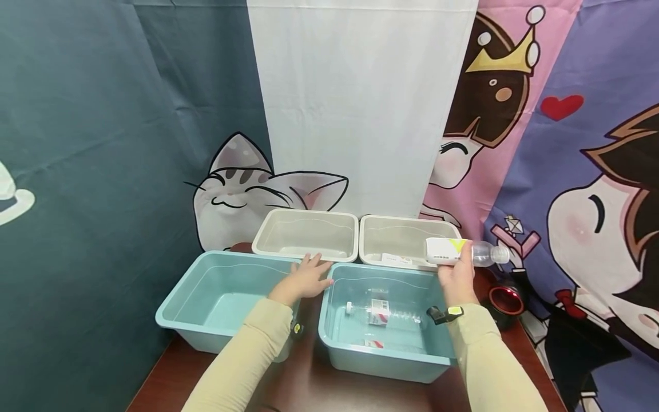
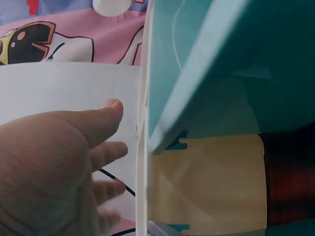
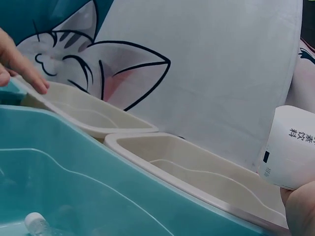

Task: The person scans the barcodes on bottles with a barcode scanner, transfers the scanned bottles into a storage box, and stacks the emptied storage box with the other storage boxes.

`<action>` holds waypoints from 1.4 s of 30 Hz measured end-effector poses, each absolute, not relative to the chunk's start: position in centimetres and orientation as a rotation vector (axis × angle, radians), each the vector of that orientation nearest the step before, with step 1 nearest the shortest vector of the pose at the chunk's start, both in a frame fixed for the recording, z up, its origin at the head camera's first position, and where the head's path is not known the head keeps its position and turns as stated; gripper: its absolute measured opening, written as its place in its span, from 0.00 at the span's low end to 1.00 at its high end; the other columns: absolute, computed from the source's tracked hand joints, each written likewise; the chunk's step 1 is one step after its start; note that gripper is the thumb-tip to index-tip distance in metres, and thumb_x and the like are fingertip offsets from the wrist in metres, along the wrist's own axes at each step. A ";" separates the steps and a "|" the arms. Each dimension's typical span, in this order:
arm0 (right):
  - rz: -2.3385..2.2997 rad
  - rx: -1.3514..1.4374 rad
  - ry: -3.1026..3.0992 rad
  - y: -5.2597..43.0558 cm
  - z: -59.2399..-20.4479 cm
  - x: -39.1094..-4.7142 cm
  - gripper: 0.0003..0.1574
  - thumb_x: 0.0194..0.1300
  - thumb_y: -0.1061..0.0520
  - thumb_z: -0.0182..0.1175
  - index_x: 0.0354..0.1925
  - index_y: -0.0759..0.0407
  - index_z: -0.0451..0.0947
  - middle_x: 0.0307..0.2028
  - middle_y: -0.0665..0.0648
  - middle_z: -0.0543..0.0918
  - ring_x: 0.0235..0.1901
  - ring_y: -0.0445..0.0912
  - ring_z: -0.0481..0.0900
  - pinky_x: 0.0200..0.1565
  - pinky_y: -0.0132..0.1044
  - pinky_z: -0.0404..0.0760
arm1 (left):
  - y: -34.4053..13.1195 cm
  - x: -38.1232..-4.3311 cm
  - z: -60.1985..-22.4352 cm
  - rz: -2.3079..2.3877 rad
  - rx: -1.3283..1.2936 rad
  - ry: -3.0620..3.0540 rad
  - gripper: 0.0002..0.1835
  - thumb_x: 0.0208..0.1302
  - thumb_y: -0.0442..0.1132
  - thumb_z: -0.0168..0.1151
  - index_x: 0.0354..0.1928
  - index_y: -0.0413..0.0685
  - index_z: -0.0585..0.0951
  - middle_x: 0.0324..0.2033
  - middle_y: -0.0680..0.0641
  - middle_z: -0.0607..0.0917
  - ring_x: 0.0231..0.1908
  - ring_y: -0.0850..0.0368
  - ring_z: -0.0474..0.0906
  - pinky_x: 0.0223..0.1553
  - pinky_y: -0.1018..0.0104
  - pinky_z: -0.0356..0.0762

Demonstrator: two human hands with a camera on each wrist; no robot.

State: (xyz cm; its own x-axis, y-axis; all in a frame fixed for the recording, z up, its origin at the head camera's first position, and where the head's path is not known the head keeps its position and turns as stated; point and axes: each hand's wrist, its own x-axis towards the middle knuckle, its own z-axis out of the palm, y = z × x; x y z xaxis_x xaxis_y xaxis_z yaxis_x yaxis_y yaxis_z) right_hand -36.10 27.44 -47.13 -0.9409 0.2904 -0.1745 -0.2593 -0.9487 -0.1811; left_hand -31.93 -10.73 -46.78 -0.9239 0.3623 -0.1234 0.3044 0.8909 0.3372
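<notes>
My right hand (image 1: 458, 281) grips a clear plastic bottle (image 1: 444, 252) with a white and yellow label. The bottle lies sideways over the front right of the right beige bin (image 1: 378, 229), its cap pointing right. In the right wrist view, the labelled end of the bottle (image 3: 290, 147) shows above the hand (image 3: 302, 209). My left hand (image 1: 305, 279), fingers spread and holding nothing, hovers near the inner rims of the two blue bins, in front of the left beige bin (image 1: 268, 229). The left wrist view has this hand (image 2: 54, 167) beside a pale bin rim.
The right blue bin (image 1: 391, 353) contains clear bottles, one with a white cap (image 1: 380, 312). A white-labelled item (image 1: 396, 260) lies in the right beige bin. The left blue bin (image 1: 177, 327) stands at left. A dark round object with a red glow (image 1: 507, 300) sits right.
</notes>
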 end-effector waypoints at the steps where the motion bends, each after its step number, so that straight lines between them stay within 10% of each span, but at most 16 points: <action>1: 2.831 -0.285 -0.231 27.4 -47.2 -36.2 0.35 0.73 0.49 0.60 0.73 0.44 0.62 0.69 0.44 0.67 0.69 0.39 0.63 0.74 0.36 0.54 | -10.7 -31.8 -46.9 0.422 0.471 2.877 0.34 0.75 0.59 0.50 0.79 0.60 0.61 0.79 0.39 0.49 0.78 0.34 0.36 0.72 0.29 0.38; 8: 2.824 -0.262 -0.223 27.1 -47.3 -36.9 0.32 0.73 0.50 0.60 0.70 0.44 0.61 0.68 0.46 0.69 0.68 0.40 0.65 0.74 0.39 0.56 | -11.2 -30.9 -48.0 0.328 0.346 2.847 0.39 0.71 0.73 0.43 0.80 0.77 0.51 0.80 0.39 0.37 0.76 0.30 0.27 0.71 0.28 0.31; 42: 3.175 -0.386 -0.482 23.3 -46.2 -37.2 0.50 0.72 0.35 0.54 0.79 0.35 0.38 0.78 0.42 0.46 0.77 0.39 0.45 0.77 0.43 0.42 | -11.6 -30.7 -50.3 0.334 0.431 2.973 0.39 0.70 0.76 0.36 0.79 0.77 0.53 0.79 0.34 0.38 0.76 0.28 0.32 0.73 0.32 0.34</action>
State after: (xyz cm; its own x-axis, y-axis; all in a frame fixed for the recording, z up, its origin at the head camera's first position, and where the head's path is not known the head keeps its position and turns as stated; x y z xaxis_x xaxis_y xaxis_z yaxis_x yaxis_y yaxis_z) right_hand -37.21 23.31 -46.23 -0.9672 -0.0553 -0.2479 0.1265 -0.9513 -0.2811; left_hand -30.67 -11.62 -50.29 -0.9525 0.2925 -0.0853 0.2663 0.9351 0.2337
